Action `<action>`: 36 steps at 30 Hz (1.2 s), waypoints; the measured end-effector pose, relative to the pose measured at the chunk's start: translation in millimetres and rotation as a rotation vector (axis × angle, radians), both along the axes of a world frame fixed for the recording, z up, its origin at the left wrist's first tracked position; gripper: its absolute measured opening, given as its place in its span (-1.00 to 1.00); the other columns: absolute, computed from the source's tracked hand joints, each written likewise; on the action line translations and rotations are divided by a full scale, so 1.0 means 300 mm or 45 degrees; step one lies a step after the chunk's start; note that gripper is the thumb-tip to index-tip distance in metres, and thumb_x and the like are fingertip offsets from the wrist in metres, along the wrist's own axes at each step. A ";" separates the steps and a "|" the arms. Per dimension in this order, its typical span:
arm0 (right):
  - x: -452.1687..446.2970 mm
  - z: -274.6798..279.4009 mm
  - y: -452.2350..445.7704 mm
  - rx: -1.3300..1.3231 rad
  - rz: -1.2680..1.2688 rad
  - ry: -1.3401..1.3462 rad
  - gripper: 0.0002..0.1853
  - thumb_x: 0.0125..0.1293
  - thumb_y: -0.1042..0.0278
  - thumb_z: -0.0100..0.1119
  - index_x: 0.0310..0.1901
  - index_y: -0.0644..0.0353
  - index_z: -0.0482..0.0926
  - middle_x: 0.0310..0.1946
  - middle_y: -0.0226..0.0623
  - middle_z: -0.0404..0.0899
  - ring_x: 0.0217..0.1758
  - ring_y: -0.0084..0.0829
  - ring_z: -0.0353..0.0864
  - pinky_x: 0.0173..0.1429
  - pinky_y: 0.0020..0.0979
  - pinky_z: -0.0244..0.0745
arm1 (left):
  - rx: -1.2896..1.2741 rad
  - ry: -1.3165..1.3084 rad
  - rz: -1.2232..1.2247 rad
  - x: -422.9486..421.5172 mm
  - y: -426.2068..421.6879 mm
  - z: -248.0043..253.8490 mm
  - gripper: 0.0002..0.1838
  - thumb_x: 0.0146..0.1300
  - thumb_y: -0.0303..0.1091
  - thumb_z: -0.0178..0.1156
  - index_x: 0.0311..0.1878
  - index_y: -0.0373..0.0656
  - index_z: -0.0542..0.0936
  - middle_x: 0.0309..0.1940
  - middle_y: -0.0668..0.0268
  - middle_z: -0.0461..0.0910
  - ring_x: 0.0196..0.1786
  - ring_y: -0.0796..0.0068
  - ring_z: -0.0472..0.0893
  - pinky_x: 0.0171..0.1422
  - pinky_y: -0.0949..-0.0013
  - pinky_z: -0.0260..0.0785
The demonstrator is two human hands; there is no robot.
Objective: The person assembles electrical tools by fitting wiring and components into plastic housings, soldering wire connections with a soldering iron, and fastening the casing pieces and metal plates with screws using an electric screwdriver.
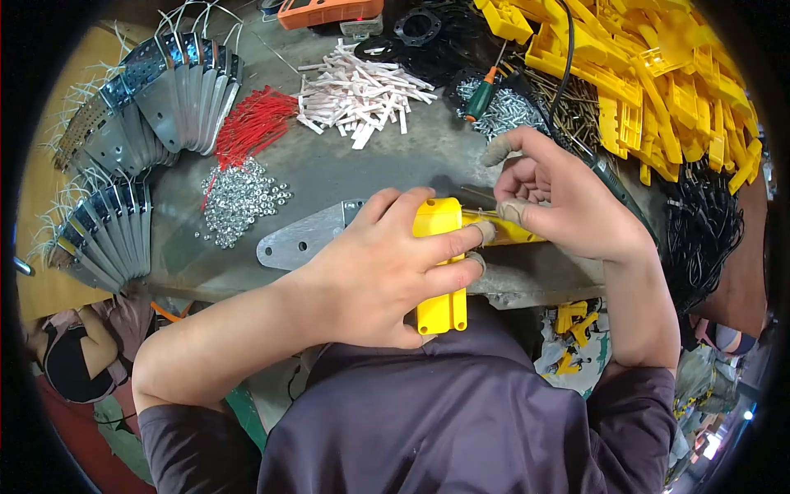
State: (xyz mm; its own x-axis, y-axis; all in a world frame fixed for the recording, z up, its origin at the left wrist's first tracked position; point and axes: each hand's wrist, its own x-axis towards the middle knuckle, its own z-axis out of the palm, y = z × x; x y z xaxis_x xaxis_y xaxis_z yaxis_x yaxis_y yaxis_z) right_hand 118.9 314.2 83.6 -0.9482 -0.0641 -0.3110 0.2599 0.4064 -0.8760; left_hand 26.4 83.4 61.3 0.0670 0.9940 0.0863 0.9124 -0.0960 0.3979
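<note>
My left hand [387, 255] is wrapped over a yellow plastic housing [442, 288], fingers across its face and thumb at its lower edge. A metal blade-shaped plate [300, 239] with holes pokes out to the left from under that hand. My right hand [551, 193] is just right of the housing, its index finger raised and its other fingers curled toward the thumb. A thin metal rod [477, 193] shows at these fingertips, partly hidden. Beneath the right hand lies another stretch of yellow plastic [514, 234]. Covers sit on several fingertips.
Clear beads [239, 202], red pieces [255, 123] and white strips [362, 90] lie beyond my left hand. Metal plates with wires [189, 99] fan out leftward. A screwdriver [480, 99], screws [510, 111], yellow parts [658, 82] and black cables [699, 230] occupy the right.
</note>
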 end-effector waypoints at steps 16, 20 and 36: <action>-0.025 -0.049 -0.056 0.097 0.016 0.195 -0.64 0.31 0.62 0.03 0.13 0.28 0.30 -0.22 -0.34 0.49 -0.16 -0.55 0.46 -0.02 -0.48 0.42 | 0.015 0.027 -0.017 0.000 0.005 -0.006 -0.38 -0.20 -0.03 0.39 0.05 0.08 0.55 0.25 0.33 0.37 0.28 -0.19 0.29 0.26 -0.14 0.23; -0.020 -0.019 -0.035 0.256 0.083 0.326 -0.55 0.20 0.63 0.01 0.16 0.32 0.30 -0.26 -0.12 0.57 -0.22 -0.28 0.61 -0.11 -0.33 0.51 | 0.020 0.018 -0.013 -0.003 -0.001 -0.006 -0.38 -0.19 -0.01 0.39 0.05 0.09 0.55 0.24 0.32 0.37 0.27 -0.20 0.29 0.28 -0.16 0.21; -0.072 0.025 0.008 0.680 0.227 0.156 -0.58 0.13 0.53 0.19 0.05 0.27 0.39 -0.28 -0.12 0.56 -0.21 -0.15 0.59 -0.13 -0.24 0.49 | -0.025 0.041 0.015 0.002 0.005 0.003 -0.36 -0.24 -0.02 0.44 0.02 0.15 0.51 0.26 0.13 0.28 0.24 -0.20 0.29 0.28 -0.15 0.23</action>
